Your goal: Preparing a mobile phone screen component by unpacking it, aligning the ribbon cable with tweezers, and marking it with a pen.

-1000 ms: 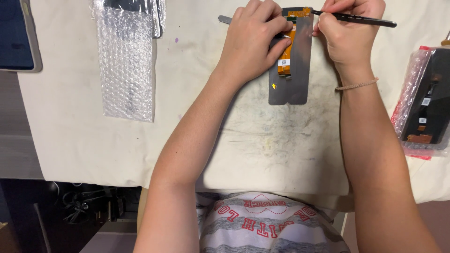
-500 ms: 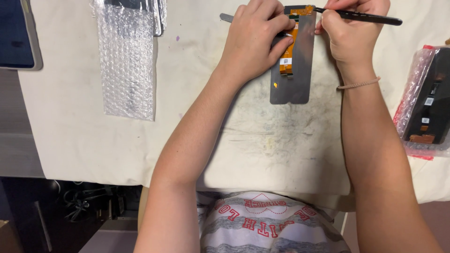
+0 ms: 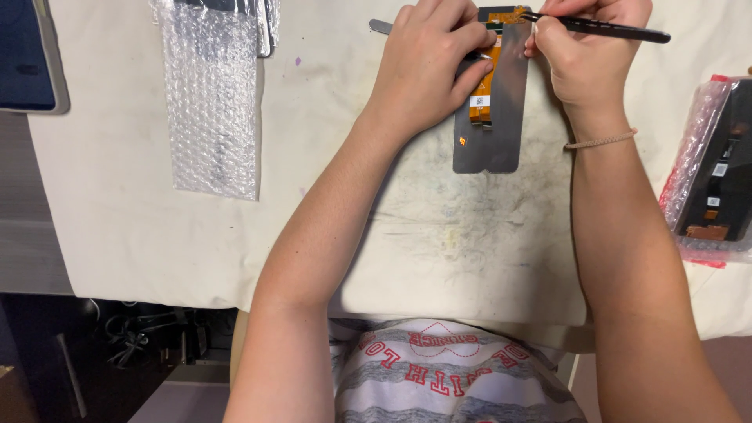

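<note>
Left hand (image 3: 427,66) pins grey panel (image 3: 489,141); right hand (image 3: 583,59) grips black tool (image 3: 611,31) at top.

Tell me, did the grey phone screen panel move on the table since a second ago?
No. The grey panel lies the same way beside the bubble wrap, under the left hand; any small shift looks like head-camera motion.

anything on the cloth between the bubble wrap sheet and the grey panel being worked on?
Only the left hand and its forearm; head view shows bare cloth otherwise.

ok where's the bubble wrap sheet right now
In the head view the bubble wrap sheet lies on the cloth-covered table, upper left, well left of the left hand.
</note>
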